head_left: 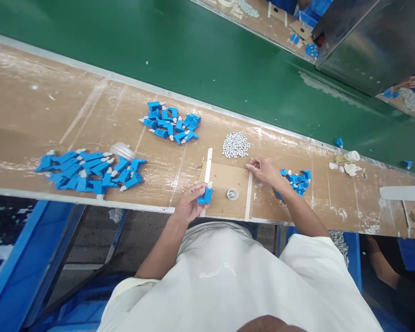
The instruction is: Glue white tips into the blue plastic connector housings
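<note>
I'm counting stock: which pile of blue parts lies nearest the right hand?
The pile partly behind the right forearm; the far-left pile and middle pile lie further left.

The held piece (204,197) is bright blue with a white tip (210,185); the piled pieces (84,183) match it. The small parts (235,145) are pale grey, the worktop (48,120) brown with whitish tape strips (249,196), the long surface (193,60) beyond deep green, and the shirt (221,295) white with pale lettering (221,272).
</note>
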The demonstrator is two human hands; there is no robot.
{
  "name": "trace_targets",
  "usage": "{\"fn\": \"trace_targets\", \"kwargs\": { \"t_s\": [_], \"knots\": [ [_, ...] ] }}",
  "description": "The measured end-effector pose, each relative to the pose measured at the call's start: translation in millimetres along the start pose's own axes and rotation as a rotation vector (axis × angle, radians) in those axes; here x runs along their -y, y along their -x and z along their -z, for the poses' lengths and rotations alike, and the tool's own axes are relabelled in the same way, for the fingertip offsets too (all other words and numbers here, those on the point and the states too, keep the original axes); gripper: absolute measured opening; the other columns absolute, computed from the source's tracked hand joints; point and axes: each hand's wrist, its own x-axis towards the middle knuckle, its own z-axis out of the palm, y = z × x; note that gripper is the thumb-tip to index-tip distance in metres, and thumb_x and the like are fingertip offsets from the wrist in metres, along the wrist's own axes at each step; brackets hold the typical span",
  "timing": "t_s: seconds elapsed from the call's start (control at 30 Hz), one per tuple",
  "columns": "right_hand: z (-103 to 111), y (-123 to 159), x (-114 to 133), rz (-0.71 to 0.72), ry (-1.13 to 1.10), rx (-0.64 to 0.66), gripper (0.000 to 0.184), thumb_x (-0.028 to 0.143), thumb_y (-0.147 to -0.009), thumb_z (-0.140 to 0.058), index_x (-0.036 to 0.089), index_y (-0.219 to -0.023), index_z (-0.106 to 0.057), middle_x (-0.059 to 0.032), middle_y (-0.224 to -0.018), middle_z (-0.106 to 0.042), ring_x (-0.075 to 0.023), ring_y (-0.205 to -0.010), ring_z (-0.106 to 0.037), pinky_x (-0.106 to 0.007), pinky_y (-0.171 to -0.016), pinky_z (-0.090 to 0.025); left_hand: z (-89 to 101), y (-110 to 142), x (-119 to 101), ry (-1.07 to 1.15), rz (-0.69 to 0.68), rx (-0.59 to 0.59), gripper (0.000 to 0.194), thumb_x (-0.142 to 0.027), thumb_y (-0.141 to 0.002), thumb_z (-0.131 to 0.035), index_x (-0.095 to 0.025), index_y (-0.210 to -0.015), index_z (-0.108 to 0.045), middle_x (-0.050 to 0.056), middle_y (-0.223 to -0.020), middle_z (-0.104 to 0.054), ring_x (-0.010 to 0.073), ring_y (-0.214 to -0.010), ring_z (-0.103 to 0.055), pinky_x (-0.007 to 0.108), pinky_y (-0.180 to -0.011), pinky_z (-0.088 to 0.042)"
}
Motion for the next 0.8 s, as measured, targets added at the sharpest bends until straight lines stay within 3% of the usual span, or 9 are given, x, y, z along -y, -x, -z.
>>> {"fn": "trace_targets", "kwargs": {
  "t_s": [0.13, 0.23, 0.3, 0.4, 0.57, 0.67, 0.8],
  "knots": [
    [-1, -8, 11, -0.009, 0.065, -0.031, 0.015, 0.027, -0.085, -0.063, 0.019, -0.073, -0.066, -0.0054, -0.078, -0.074, -0.0185, -0.073, -0.064, -0.028, -0.067, -0.045, 2.1, -4, 4, 0.018, -0.033, -0.031, 0.030, -0.027, -0.068, -0.086, -0.013, -0.086, -0.066, 0.002, -0.070, -0.068, 0.0078, -0.053, -0.059, 0.014, -0.041, -0.045],
    [6, -9, 22, 0.085, 0.076, -0.045, 0.021, 0.024, -0.078, -0.058, 0.023, -0.058, -0.056, -0.0043, -0.061, -0.067, -0.0193, -0.059, -0.060, -0.030, -0.059, -0.042, -1.3, -7, 9, 0.026, -0.053, -0.056, 0.036, -0.030, -0.064, -0.089, -0.014, -0.085, -0.066, 0.001, -0.071, -0.066, 0.0073, -0.053, -0.056, 0.015, -0.040, -0.041],
    [10, -10, 24, 0.148, 0.078, -0.068, 0.027, 0.030, -0.075, -0.055, 0.026, -0.049, -0.047, -0.0047, -0.048, -0.059, -0.0214, -0.048, -0.055, -0.032, -0.051, -0.038, -2.8, -13, 12, 0.027, -0.048, -0.011, 0.039, -0.034, -0.061, -0.091, -0.014, -0.082, -0.065, 0.000, -0.065, -0.061, 0.0077, -0.050, -0.052, 0.018, -0.040, -0.041],
    [15, -20, 14, 0.118, 0.034, -0.159, 0.024, 0.045, -0.072, -0.054, 0.029, -0.054, -0.059, -0.0077, -0.055, -0.069, -0.0301, -0.055, -0.067, -0.039, -0.053, -0.047, 0.4, -28, 10, 0.026, -0.074, 0.087, 0.041, -0.040, -0.059, -0.092, -0.014, -0.075, -0.064, -0.001, -0.060, -0.055, 0.0084, -0.048, -0.048, 0.021, -0.042, -0.042],
    [25, -23, 6, -0.015, -0.305, -0.124, 0.022, 0.058, -0.061, -0.069, 0.038, -0.068, -0.074, -0.0052, -0.069, -0.078, -0.0380, -0.067, -0.077, -0.051, -0.060, -0.061, 3.4, -39, 2, 0.041, -0.140, 0.157, 0.045, -0.044, -0.056, -0.093, -0.012, -0.077, -0.069, 0.003, -0.068, -0.061, 0.0085, -0.050, -0.050, 0.022, -0.044, -0.043],
    [25, 1, 21, -0.065, -0.493, -0.074, 0.026, 0.059, -0.063, -0.078, 0.038, -0.076, -0.079, -0.0058, -0.072, -0.080, -0.0365, -0.070, -0.079, -0.047, -0.060, -0.065, -4.4, -31, -3, 0.053, -0.133, 0.173, 0.044, -0.043, -0.057, -0.093, -0.013, -0.077, -0.068, 0.002, -0.068, -0.060, 0.0079, -0.051, -0.049, 0.022, -0.045, -0.044],
    [13, 42, 55, -0.032, -0.856, -0.012, 0.038, 0.058, -0.060, -0.091, 0.025, -0.073, -0.078, -0.0074, -0.073, -0.080, -0.0286, -0.066, -0.079, -0.036, -0.060, -0.066, -22.3, -14, -7, 0.029, -0.122, 0.143, 0.040, -0.040, -0.064, -0.091, -0.014, -0.079, -0.065, -0.002, -0.064, -0.056, 0.0071, -0.051, -0.048, 0.019, -0.046, -0.044]
  ]
}}
